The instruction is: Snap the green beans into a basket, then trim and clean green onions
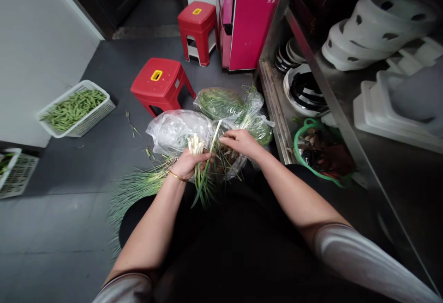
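Note:
My left hand (pixel 188 163) is closed around a bunch of green onions (pixel 200 180), white ends up and green leaves hanging over my lap. My right hand (pixel 240 142) pinches a single green onion stalk (pixel 213 140) near its white end, right beside the bunch. Both hands hover over an open clear plastic bag (pixel 175 130) on the floor. A pile of loose green onions (pixel 134 190) lies on the floor to the left of my knees. A second plastic bag of greens (pixel 226 104) sits just behind.
Two red stools (pixel 159 83) (pixel 198 26) stand on the grey floor. A white basket of green beans (pixel 74 109) sits left by the wall. A steel shelf (pixel 277 104) at right holds stacked bowls, a green basket (pixel 316 150) and white trays.

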Motion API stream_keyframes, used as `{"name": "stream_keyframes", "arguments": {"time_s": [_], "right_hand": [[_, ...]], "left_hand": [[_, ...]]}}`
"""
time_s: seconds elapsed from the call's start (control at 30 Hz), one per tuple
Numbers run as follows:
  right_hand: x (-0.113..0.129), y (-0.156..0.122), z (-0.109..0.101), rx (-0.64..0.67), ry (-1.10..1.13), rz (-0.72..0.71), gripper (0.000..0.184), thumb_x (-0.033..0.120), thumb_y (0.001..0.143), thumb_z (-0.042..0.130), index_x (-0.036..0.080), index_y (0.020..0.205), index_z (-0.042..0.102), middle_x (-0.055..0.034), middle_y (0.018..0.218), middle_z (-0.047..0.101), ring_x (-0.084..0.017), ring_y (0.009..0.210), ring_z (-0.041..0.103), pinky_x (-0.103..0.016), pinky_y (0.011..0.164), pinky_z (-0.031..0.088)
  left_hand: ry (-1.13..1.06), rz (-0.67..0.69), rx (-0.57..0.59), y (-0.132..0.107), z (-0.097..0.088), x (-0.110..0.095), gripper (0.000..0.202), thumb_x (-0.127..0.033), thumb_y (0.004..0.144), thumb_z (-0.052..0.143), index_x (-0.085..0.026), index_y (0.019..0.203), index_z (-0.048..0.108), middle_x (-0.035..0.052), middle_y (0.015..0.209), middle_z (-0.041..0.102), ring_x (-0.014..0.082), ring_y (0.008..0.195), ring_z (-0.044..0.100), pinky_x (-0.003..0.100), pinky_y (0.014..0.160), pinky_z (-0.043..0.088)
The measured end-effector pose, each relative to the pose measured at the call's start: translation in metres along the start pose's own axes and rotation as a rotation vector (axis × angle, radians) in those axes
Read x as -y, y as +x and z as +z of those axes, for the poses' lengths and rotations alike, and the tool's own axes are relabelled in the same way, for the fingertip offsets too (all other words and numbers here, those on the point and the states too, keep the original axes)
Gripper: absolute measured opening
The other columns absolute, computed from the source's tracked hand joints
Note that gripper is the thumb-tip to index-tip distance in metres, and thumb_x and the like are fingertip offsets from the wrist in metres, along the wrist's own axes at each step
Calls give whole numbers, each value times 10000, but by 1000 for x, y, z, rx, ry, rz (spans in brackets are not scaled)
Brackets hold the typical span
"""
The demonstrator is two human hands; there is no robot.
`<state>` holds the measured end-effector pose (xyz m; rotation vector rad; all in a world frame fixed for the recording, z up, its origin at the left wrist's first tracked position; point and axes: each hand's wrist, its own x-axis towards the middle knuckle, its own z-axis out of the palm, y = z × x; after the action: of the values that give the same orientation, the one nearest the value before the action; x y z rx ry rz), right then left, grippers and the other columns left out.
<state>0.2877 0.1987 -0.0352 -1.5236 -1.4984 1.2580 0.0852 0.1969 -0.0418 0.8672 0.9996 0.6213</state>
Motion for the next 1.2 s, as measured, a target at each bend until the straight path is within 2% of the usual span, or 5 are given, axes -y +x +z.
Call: {"name": "stream_keyframes", "arguments": {"time_s": [0.1, 0.3, 0.77, 1.03, 1.2], "right_hand": [[3, 2, 8, -54, 265, -43, 360, 443, 705, 672, 180, 939, 597, 69, 525, 540, -107, 461, 547, -230, 480, 457], [3, 3, 18, -9, 308, -3, 355, 523, 771, 582, 187, 667, 532, 14, 542, 583, -119, 456, 566, -241, 471, 470], [6, -17, 37, -84, -438, -391, 166, 167, 802, 509, 163, 644, 560, -29, 661, 578, -131, 647, 508, -244, 645, 365], [1, -2, 5, -332, -32, -166, 117, 271, 767, 545, 180, 699, 573, 29, 563, 517, -113, 537, 500, -235, 555, 384], [2, -4, 9, -6, 180, -28, 199, 341, 702, 653, 177, 809, 618, 29, 598, 578, -120, 534, 541, -233, 514, 403]], "left_hand": [[56, -8, 43, -1, 2, 0, 278, -245, 548, 791, -99, 710, 618, 65, 629, 662, 93, 412, 501, 196, 339, 307], [54, 41, 39, 1, 9, 4, 310, -254, 559, 792, -103, 778, 632, 46, 632, 653, 99, 439, 516, 197, 358, 329], [173, 102, -100, 1, 9, 5, 245, -244, 522, 794, -120, 577, 589, -2, 499, 576, 74, 390, 446, 210, 377, 314], [45, 1, -44, -3, 11, 1, 275, -251, 533, 801, -100, 669, 615, 46, 588, 649, 87, 403, 493, 201, 353, 310], [-8, 10, -46, -2, 9, 3, 306, -246, 542, 792, -93, 756, 635, 68, 657, 675, 121, 465, 554, 198, 352, 325]]}}
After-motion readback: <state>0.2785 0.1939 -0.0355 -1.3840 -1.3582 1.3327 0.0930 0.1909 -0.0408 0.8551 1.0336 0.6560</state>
